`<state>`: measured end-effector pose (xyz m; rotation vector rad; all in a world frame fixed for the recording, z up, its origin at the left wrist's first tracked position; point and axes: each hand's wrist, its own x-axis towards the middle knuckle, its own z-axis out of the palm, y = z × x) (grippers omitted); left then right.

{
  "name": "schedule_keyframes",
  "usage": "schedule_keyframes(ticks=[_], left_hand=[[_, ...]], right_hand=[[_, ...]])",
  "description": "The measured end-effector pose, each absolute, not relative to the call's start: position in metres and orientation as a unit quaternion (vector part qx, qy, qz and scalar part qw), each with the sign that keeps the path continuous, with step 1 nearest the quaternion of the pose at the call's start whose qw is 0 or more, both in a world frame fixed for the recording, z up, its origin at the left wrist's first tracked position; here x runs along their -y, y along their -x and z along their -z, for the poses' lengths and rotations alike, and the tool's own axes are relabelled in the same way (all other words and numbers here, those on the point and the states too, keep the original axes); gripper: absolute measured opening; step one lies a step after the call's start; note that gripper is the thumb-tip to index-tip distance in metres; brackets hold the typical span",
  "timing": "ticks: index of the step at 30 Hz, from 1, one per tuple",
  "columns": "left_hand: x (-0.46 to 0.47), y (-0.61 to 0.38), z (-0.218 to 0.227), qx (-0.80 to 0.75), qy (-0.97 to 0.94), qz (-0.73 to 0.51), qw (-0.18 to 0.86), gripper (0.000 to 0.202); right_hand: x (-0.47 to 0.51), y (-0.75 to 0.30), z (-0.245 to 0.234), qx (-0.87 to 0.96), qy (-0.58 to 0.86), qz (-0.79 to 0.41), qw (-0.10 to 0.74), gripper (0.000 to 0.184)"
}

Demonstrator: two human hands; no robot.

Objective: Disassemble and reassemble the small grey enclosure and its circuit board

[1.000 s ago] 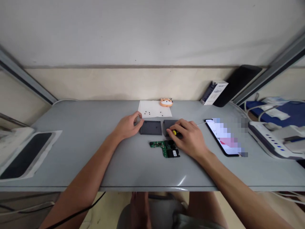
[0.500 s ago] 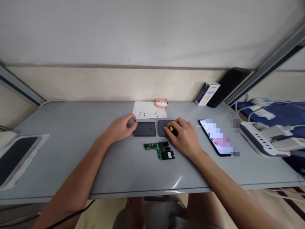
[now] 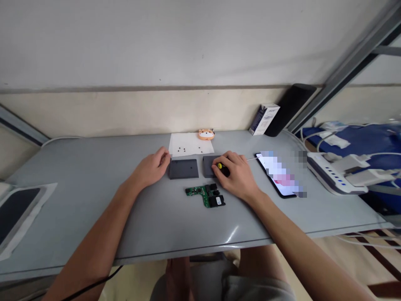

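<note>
My left hand (image 3: 154,166) rests on the table with its fingers curled and pressed together. Whether something tiny sits in them is hidden. Just right of its fingertips lies a flat dark grey case piece (image 3: 184,169). My right hand (image 3: 235,172) is wrapped round a screwdriver (image 3: 220,166) with a yellow-and-black handle, its thin shaft pointing right toward the phone. That hand lies partly over a second dark case piece (image 3: 208,166). Nearer me is a green circuit board (image 3: 206,195) with black parts. Behind the case pieces, several small dark screws (image 3: 184,149) lie on white paper (image 3: 191,144).
An orange-and-white animal-faced item (image 3: 206,134) sits on the paper's back edge. To the right are a lit phone (image 3: 277,175) and a power strip (image 3: 335,173) with plugs. A carton (image 3: 265,119) and a black cylinder (image 3: 290,109) stand at the back; a dark tablet-like slab (image 3: 19,211) lies left.
The left hand has drawn slightly away from the left case piece, and its thumb and fingers have come together. The right hand keeps the screwdriver. The whole view has shifted a little.
</note>
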<state>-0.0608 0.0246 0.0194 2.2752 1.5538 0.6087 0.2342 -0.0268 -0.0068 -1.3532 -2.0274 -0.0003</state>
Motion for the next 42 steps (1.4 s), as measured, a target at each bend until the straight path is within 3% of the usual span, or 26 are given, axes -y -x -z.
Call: schedule_keyframes(ticks=[10, 15, 19, 42], left_hand=[[-0.023, 0.062, -0.028, -0.548, -0.796, -0.204, 0.158, 0.006], [-0.025, 0.073, -0.03, -0.538, -0.794, -0.242, 0.146, 0.017], [-0.029, 0.08, -0.026, -0.522, -0.803, -0.24, 0.16, 0.021], [-0.023, 0.064, -0.023, -0.509, -0.813, -0.215, 0.182, 0.021]], right_hand=[[0.035, -0.235, 0.001, 0.798, 0.471, 0.009, 0.376, 0.013], [0.052, -0.229, 0.0, 0.83, 0.413, 0.035, 0.373, 0.012], [0.058, -0.23, 0.007, 0.804, 0.463, 0.044, 0.371, 0.012], [0.061, -0.234, 0.009, 0.799, 0.51, 0.021, 0.317, 0.025]])
